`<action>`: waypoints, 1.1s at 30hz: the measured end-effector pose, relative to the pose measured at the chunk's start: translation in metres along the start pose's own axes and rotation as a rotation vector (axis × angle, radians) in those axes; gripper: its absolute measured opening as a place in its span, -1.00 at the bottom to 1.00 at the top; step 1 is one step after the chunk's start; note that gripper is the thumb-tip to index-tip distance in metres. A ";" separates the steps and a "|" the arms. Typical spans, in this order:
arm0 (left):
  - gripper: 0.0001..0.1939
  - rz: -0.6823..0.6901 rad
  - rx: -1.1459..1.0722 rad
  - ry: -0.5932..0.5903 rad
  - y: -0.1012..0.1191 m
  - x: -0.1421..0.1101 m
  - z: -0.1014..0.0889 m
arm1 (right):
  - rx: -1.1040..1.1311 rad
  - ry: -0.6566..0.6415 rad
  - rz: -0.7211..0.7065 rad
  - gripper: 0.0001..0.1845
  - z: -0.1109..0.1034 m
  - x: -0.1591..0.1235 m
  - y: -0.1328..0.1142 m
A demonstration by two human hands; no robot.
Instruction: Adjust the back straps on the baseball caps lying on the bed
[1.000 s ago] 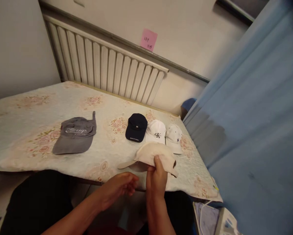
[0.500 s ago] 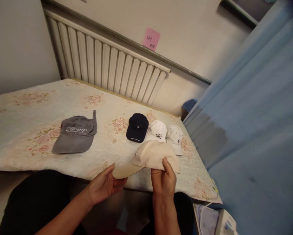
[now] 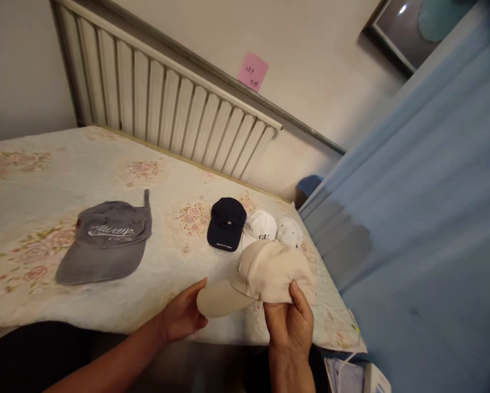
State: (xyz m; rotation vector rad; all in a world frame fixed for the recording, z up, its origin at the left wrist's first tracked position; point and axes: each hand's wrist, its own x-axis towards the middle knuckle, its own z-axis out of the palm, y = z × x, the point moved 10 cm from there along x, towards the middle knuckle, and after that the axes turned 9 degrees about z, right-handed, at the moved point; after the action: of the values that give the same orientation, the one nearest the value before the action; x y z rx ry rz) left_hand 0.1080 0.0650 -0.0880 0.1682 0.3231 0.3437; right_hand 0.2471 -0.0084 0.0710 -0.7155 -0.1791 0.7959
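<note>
A beige baseball cap (image 3: 281, 267) is held up over the near side of the bed, its brim pointing left. My right hand (image 3: 290, 327) pinches the cap's lower rear edge, thumb on the outside. At the brim's tip, my left hand (image 3: 183, 314) curls around the edge with its thumb side above and fingertips below. Beyond the cap lie a navy cap (image 3: 227, 224), a white cap with black letters (image 3: 261, 224) and another white cap (image 3: 290, 232), both white ones partly hidden. Farther left rests a grey cap (image 3: 106, 237) with white lettering, its strap sticking up.
A floral bedspread (image 3: 167, 191) covers the bed under the caps. Behind it stand a white radiator (image 3: 167, 98) and a wall with a pink note (image 3: 253, 71). A blue curtain (image 3: 412, 218) hangs at right, with a white box (image 3: 376, 377) low beside it.
Both hands have shifted slightly right and down in view with the beige cap, which now covers more of the white caps. The view itself has moved; the grey cap looks larger.
</note>
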 end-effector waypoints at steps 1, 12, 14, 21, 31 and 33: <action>-0.60 0.008 -0.009 -0.018 0.003 0.004 0.002 | -0.009 0.014 -0.010 -0.42 0.000 0.001 0.000; -0.63 0.224 -0.069 0.016 0.039 0.006 -0.023 | -0.072 -0.036 -0.082 -0.47 0.026 -0.001 0.032; -0.61 0.247 -0.065 0.013 0.045 0.003 -0.022 | -0.120 -0.063 -0.080 -0.39 0.030 -0.003 0.043; -0.52 0.306 -0.084 -0.050 0.055 -0.010 -0.010 | -0.293 -0.014 -0.013 -0.25 0.031 -0.005 0.079; -0.49 0.231 -0.137 -0.114 0.069 -0.027 0.010 | -0.171 0.034 0.207 -0.60 0.019 0.011 0.088; -0.49 0.236 -0.092 -0.190 0.075 -0.031 0.019 | -0.166 0.019 0.304 -0.67 0.015 0.011 0.096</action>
State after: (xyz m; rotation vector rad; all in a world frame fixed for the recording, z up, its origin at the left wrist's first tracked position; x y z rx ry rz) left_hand 0.0642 0.1216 -0.0452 0.1479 0.0986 0.5707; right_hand 0.1922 0.0539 0.0192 -0.9207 -0.1211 1.0718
